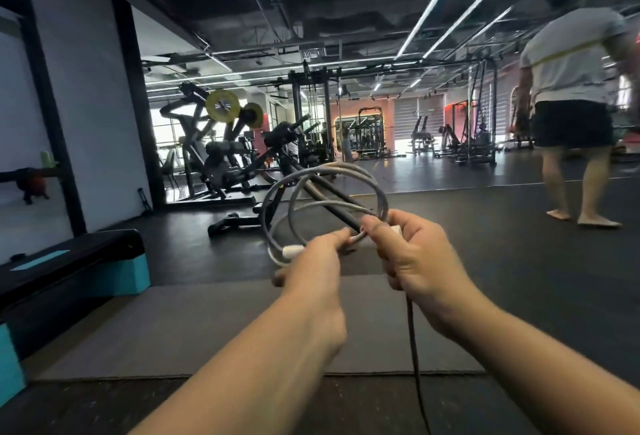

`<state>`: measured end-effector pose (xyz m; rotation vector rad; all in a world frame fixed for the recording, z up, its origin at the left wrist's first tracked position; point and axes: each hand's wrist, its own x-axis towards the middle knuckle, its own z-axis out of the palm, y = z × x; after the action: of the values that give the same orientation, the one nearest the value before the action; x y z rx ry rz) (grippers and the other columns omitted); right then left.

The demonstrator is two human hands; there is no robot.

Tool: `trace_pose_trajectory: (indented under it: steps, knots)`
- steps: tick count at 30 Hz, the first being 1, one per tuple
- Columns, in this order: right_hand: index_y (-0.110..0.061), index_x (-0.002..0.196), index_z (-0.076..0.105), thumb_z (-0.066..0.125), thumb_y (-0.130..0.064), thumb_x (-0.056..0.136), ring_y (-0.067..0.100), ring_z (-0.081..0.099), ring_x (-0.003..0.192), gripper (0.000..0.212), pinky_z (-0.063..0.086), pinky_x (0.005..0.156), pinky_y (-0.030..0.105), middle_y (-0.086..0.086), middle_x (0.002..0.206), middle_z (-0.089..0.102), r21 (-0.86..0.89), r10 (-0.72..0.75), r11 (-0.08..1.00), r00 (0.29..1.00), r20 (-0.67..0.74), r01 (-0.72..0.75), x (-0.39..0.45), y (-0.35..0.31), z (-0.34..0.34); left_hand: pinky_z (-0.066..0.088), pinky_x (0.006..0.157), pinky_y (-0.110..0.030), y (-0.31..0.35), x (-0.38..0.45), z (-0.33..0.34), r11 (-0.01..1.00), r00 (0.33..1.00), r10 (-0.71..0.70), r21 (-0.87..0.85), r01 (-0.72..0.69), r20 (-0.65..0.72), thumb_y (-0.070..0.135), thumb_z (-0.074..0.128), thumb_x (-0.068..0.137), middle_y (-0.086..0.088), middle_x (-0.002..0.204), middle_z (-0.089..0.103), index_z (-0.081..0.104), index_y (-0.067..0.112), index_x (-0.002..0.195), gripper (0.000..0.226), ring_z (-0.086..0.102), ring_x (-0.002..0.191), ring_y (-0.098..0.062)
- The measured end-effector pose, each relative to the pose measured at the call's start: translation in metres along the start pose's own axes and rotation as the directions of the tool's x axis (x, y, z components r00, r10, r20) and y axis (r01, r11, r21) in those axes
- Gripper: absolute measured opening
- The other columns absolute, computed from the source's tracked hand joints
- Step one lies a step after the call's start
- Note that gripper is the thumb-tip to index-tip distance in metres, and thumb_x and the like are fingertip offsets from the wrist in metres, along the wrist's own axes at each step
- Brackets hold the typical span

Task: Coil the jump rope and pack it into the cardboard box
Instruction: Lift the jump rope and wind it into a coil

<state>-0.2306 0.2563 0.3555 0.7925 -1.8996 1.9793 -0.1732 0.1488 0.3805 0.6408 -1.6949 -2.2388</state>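
The jump rope [277,192] is a grey cord wound into several loops, held up at chest height in the middle of the head view. Its dark handles [332,195] cross the loops diagonally, with white end caps [292,250] near my fingers. My left hand [313,270] pinches the loops at their bottom. My right hand [412,258] grips the same bundle just to the right. A loose dark strand [414,348] hangs down from under my right hand. No cardboard box is in view.
A grey floor mat [207,327] lies below my arms. A black and teal step platform [69,271] stands at the left. Weight machines [221,154] fill the middle distance. A barefoot person [571,105] stands at the right.
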Motion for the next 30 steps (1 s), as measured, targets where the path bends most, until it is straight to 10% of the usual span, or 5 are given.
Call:
trace_pose_trajectory:
  steps: [3, 6, 16, 24, 30]
  knots:
    - [-0.008, 0.072, 0.066, 0.075, -0.036, 0.085, 0.004, 0.032, 0.042, 0.032, 0.027, 0.045, 0.022, -0.010, 0.047, 0.043, -0.296, 0.009, 0.954, 0.984, 0.180, 0.045, 0.008, -0.017, -0.023, 0.025, 0.118, -0.050, 0.008, 0.005, -0.030, 0.565, 0.665, 0.746, 0.566, -0.600, -0.039, 0.026, 0.082, 0.070, -0.002, 0.162, 0.017, 0.019, 0.036, 0.151, 0.103, 0.022, 0.147, -0.025]
    - [-0.011, 0.070, 0.069, 0.078, -0.024, 0.084, -0.001, 0.040, 0.044, 0.021, 0.032, 0.044, 0.014, -0.012, 0.050, 0.052, -0.441, 0.052, 0.891, 0.942, 0.331, 0.106, 0.012, -0.035, -0.033, 0.028, 0.118, -0.041, 0.038, 0.002, -0.041, 0.013, 0.428, 0.664, 0.562, -0.827, 0.614, 0.034, 0.069, 0.088, 0.019, 0.145, 0.047, 0.033, 0.046, 0.145, 0.069, 0.036, 0.131, 0.003]
    - [-0.008, 0.096, 0.074, 0.072, -0.018, 0.090, 0.016, 0.056, 0.065, 0.013, 0.046, 0.061, 0.031, 0.019, 0.082, 0.072, -0.312, -0.177, 0.913, 0.943, 0.281, 0.264, 0.007, -0.031, -0.027, 0.046, 0.040, -0.035, 0.010, 0.018, -0.018, 0.598, 0.572, 0.610, 0.155, -0.787, 0.549, 0.029, 0.048, 0.104, 0.010, 0.054, 0.053, 0.048, 0.008, 0.095, 0.023, 0.045, 0.044, -0.015]
    - [-0.016, 0.088, 0.064, 0.062, -0.040, 0.094, 0.018, 0.066, 0.073, 0.025, 0.054, 0.070, 0.043, 0.003, 0.079, 0.070, -0.441, -0.162, 0.846, 0.932, 0.324, 0.301, 0.012, -0.020, -0.023, 0.026, 0.036, -0.019, -0.006, 0.014, -0.010, 0.839, 0.738, 0.537, -0.170, -0.516, 0.410, 0.024, 0.046, 0.105, 0.005, 0.057, 0.042, 0.047, 0.007, 0.096, 0.019, 0.028, 0.040, -0.005]
    - [-0.014, 0.092, 0.063, 0.060, -0.031, 0.099, 0.008, 0.056, 0.065, 0.018, 0.047, 0.066, 0.030, -0.003, 0.074, 0.063, -0.515, -0.001, 0.794, 0.848, 0.530, 0.323, 0.016, -0.034, -0.037, 0.061, 0.073, -0.039, 0.015, 0.023, -0.037, 0.692, 0.647, 0.435, 0.227, -0.685, 0.626, 0.007, 0.060, 0.097, -0.008, 0.083, 0.072, 0.042, 0.022, 0.130, 0.041, 0.068, 0.065, -0.022]
